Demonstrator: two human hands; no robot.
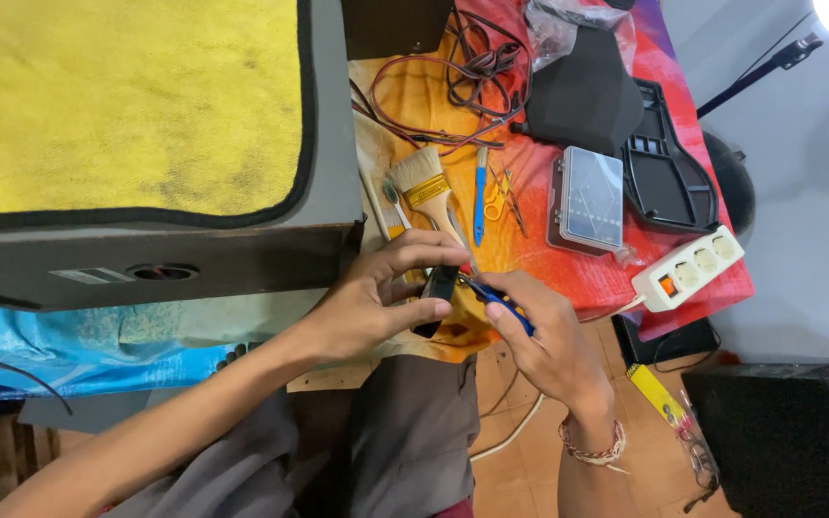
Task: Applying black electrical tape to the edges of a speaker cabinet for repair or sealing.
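Near the table edge, the left hand (376, 297) grips a small black part (436, 288); the right hand (539, 336) clamps a blue-handled tool (499, 299) against it. Working on the part seems underway, needing steady, careful pressure.

Work surface: a table (721, 278) covered with a red-orange patterned cloth (539, 259). Lying directly on it: a paintbrush (424, 187), a blue-handled tool (479, 197), small yellow scissors (495, 203), tangled red-black wires (453, 86), a clear compartment box (587, 200), a black plastic tray (668, 163), and a white power strip (690, 270) at the near right corner.
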